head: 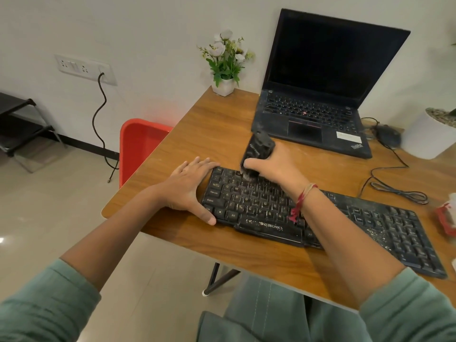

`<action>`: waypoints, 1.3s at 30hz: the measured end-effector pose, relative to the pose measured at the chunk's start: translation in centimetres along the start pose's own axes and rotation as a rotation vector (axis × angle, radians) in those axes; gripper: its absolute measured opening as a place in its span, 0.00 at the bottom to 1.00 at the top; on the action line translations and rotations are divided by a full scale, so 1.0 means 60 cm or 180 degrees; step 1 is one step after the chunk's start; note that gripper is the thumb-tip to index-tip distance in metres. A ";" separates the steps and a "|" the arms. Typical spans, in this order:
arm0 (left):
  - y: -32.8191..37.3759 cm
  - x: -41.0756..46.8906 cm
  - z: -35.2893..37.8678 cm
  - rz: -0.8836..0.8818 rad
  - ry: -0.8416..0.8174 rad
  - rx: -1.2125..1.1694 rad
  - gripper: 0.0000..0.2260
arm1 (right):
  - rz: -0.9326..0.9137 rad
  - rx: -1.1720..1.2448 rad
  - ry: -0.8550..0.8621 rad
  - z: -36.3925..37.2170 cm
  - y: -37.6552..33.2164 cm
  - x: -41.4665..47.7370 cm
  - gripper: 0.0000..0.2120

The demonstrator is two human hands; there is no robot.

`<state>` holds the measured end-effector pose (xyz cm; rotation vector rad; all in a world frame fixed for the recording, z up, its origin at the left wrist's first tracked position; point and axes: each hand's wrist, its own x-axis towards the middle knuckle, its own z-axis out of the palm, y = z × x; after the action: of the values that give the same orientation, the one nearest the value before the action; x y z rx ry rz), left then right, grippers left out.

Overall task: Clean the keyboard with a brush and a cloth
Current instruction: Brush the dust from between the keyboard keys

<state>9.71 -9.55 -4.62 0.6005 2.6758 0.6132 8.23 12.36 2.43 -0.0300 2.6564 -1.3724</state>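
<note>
The keyboard (385, 225) lies slantwise across the near part of the table (209, 134), its left end close to the table's edge, dust and pale crumbs scattered over the keys. The left hand (190, 186) lies flat against that left end, fingers straight and spread, thumb along the front rim; it grips nothing and only steadies. The right hand (274, 169) has its fingers curled round a stubby black brush (257, 146), held tilted with the bristles down on the upper key rows near the left side. The keyboard looks like a thin, light plastic slab, stiff enough to lift by both ends, but likely to slide on the smooth wood under sideways strokes, so bracing it at an end or rim seems right, rather than on the keys, which give and could pop off under hard pressure. The brush looks light and rigid with soft bristles; a grip low on the body, near the bristles, should give the best control. Whether the red-and-white thing (445, 218) at the right edge is the cloth, I cannot tell.
</note>
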 end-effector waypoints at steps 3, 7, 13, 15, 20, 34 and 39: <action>-0.002 0.002 -0.001 -0.0001 0.0006 0.0008 0.66 | -0.0064 -0.0160 -0.0312 0.028 -0.003 -0.017 0.15; -0.001 0.002 -0.003 -0.0010 -0.0022 -0.0008 0.66 | 0.0136 0.0130 -0.0190 0.011 -0.001 -0.011 0.14; -0.002 0.002 -0.001 0.0004 0.0002 0.0026 0.66 | -0.0287 -0.0451 -0.0421 0.033 -0.014 -0.042 0.11; -0.001 0.002 -0.002 0.0010 -0.0013 0.0027 0.66 | -0.0174 -0.0254 -0.0577 0.026 -0.015 -0.044 0.11; -0.001 0.003 -0.001 -0.0001 0.0004 -0.0003 0.67 | 0.0131 -0.0057 -0.0015 -0.005 -0.005 -0.014 0.13; 0.000 0.002 -0.002 -0.0026 -0.0022 -0.0008 0.66 | 0.0982 0.2068 -0.0290 -0.025 0.024 0.006 0.09; -0.001 0.002 -0.002 0.0003 -0.0016 -0.0030 0.67 | 0.0795 0.1692 0.0126 -0.044 0.035 0.006 0.11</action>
<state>9.56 -9.59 -4.55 0.6001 2.6665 0.6235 7.62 15.67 2.16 0.3760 2.1421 -1.9377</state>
